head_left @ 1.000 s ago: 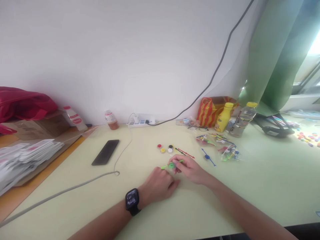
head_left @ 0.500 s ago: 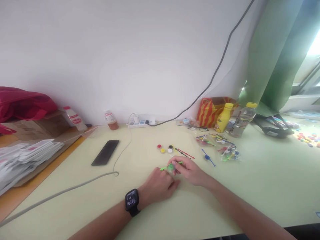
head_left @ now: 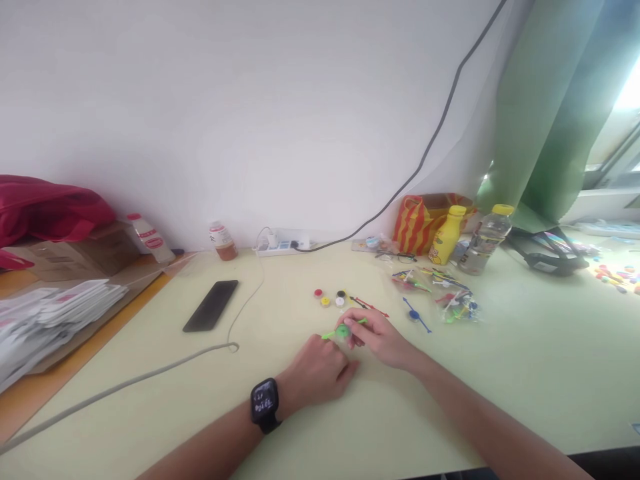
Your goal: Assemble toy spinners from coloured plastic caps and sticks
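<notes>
My right hand (head_left: 377, 339) pinches a green arrow spinner (head_left: 343, 331) between thumb and fingers, its round hub facing up and a thin arm sticking out to each side. Just left of it, my left hand (head_left: 320, 370) rests curled with its back up, close to the spinner's left tip. The fingers are folded under, so anything inside is hidden. Beyond my hands lie a red disc (head_left: 319, 293), a yellow disc (head_left: 325, 302), a black disc (head_left: 341, 294) and a white disc (head_left: 340, 302). Red and black arrows (head_left: 369, 307) lie beside them. A blue arrow spinner (head_left: 415, 315) is to the right.
Plastic bags of coloured arrows (head_left: 457, 303) lie at the right, before a yellow bottle (head_left: 447, 237), a clear bottle (head_left: 485, 241) and a striped bag (head_left: 413, 223). A black phone (head_left: 211, 305) and a grey cable (head_left: 150, 368) are left. A power strip (head_left: 283, 247) sits against the wall.
The green spinner has tilted slightly in my right hand, its hub moving up a little. My left hand has hardly moved.
</notes>
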`<state>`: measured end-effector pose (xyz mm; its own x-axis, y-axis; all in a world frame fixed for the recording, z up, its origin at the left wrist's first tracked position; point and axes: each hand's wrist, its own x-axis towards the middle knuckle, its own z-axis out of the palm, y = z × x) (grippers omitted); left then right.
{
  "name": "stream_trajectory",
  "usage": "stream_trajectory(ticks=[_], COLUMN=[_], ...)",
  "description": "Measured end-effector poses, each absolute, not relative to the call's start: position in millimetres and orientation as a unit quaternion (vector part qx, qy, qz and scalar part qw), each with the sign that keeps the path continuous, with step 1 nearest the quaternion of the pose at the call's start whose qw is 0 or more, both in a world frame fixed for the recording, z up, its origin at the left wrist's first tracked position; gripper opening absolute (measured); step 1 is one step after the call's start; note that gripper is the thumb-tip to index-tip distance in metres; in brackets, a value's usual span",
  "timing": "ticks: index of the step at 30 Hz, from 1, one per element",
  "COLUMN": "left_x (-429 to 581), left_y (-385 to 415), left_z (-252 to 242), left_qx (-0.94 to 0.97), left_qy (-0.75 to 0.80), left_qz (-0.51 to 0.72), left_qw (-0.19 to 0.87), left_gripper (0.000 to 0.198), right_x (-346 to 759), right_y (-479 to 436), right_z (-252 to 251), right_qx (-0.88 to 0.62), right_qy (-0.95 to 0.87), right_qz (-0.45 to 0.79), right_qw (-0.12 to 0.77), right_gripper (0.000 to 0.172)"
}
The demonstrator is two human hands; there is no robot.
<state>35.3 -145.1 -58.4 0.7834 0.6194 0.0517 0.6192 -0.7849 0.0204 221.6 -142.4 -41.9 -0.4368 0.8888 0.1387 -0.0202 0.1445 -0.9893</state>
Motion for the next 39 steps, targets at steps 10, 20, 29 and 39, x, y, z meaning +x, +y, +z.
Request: stream_trajectory(ticks=[10,20,29,39], left_x=[36,37,35,38], left_y=[-145,-146,-145,-145], left_z=[-58,-58,-61,-64], left_qx=[0.945,0.946,0.945,0.951], left_qy=[0.327,0.324,0.325,0.291], left_qz=[0.018,0.025,0.027,0.1], left_qw=[0.008,-0.007,-0.007,-0.005], left_gripper=[0.045,0.046,0.043,0.017], right_x=[224,221,220,217], right_y=[-135,-138,-140,-142], right_z=[-47,-52,-50,-58], right_qx=[-0.337,-0.367,-0.374,-0.369], right_qy=[-0.556,-0.515,-0.608,-0.585], right_qz=[0.614,0.646,0.585,0.585], right_qw=[0.448,0.427,0.384,0.423], right_gripper=[0.041,0.047,0.05,0.017])
